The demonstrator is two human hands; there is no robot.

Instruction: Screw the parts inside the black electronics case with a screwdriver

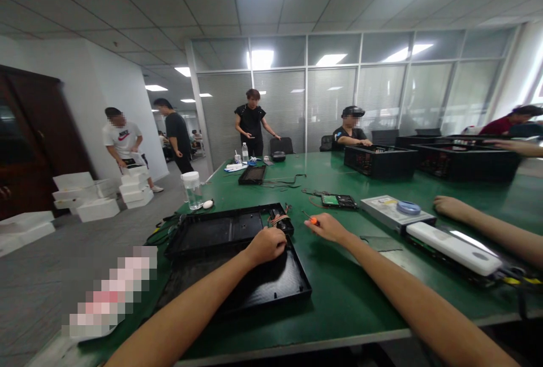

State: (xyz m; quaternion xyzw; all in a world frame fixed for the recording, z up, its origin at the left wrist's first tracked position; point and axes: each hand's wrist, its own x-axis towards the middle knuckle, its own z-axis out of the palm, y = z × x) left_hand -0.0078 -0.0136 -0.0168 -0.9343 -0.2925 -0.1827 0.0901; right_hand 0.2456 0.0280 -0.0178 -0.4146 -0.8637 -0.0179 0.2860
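Note:
My right hand [330,228] is closed around a screwdriver [313,220] with an orange handle; its thin shaft points up and left over the table. My left hand [267,246] is curled at the inner edge of an opened black casing [220,227], whose two shallow halves lie side by side. What its fingers pinch, if anything, is hidden. Just beyond those fingers, a small black part with a bundle of coloured wires [280,219] sits in the corner of the far half.
Right of my hands lie a metal drive [388,208], a white device [453,247] and a green circuit board [339,201]. Black boxes [379,162] stand farther back. A clear jar [194,191] is at the left edge. A co-worker's forearm [479,220] rests at the right.

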